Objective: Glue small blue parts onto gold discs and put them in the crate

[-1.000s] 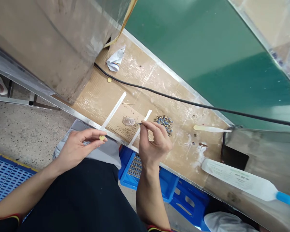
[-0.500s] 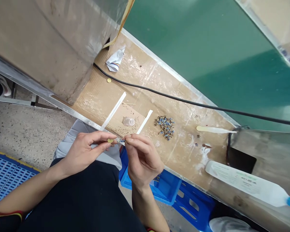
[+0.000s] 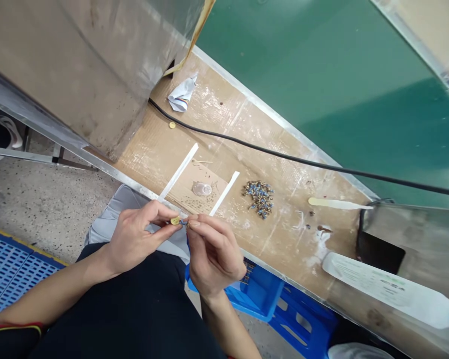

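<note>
My left hand [image 3: 132,237] pinches a small round yellow disc [image 3: 175,220] between thumb and fingers. Beside the disc, between the two hands, shows a tiny blue part [image 3: 183,222]. My right hand [image 3: 217,252] has thumb and forefinger closed at the other side of this part; its tip is hidden by the fingers. Both hands are just over the bench's near edge. Beyond them lies a small clear plastic piece [image 3: 202,188] among scattered tiny dark bits. To the right is a pile of small blue-and-brass pieces [image 3: 259,198].
White tape strips [image 3: 179,172] flank the clear piece, near a thin stick [image 3: 202,161]. A black cable [image 3: 247,144] crosses the cardboard-covered bench. Another yellow disc [image 3: 172,124], a crumpled cloth [image 3: 182,94], a pale spatula-like tool [image 3: 336,203] and a white bottle [image 3: 389,289] lie around. A blue crate [image 3: 273,299] sits below.
My right hand has shifted slightly left, closer to the left hand. The yellow disc has turned a little and moved slightly right. The whole view has shifted slightly.
</note>
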Available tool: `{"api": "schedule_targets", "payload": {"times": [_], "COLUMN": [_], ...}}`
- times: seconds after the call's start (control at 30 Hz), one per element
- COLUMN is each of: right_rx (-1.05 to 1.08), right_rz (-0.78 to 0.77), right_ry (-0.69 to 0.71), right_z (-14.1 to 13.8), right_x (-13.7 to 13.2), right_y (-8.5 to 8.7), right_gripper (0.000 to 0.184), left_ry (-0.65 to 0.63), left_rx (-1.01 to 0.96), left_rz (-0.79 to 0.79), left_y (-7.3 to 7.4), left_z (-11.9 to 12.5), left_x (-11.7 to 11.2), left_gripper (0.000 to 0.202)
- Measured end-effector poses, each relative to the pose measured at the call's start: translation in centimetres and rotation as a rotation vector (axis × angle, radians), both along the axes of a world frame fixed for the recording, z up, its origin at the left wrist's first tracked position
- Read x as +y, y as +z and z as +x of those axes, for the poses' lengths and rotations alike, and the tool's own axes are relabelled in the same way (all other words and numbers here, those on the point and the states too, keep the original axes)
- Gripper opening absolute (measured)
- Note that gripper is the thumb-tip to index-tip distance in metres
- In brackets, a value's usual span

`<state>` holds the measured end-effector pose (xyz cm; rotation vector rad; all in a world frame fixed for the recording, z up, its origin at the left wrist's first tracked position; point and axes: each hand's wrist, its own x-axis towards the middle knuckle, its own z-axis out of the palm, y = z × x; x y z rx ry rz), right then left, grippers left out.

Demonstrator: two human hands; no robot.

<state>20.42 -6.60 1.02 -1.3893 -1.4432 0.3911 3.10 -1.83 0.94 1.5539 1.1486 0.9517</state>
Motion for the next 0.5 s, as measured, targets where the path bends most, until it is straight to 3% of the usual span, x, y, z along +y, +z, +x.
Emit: {"api": "schedule_targets", "payload": {"times": [0.5], "right_rx": [-0.037], "right_rz": [-0.022], "right_ry": [0.013], "right_z": [0.08], "right_x": [-0.17], "right_y": [0.03], "right_gripper": [0.042], "left_ry": [-0.011], "left_rx": [0.087], "left_rz": [0.074], "left_y": [0.05], "left_z": [-0.08], "left_x": [-0.5], "left_gripper": [0.011]}}
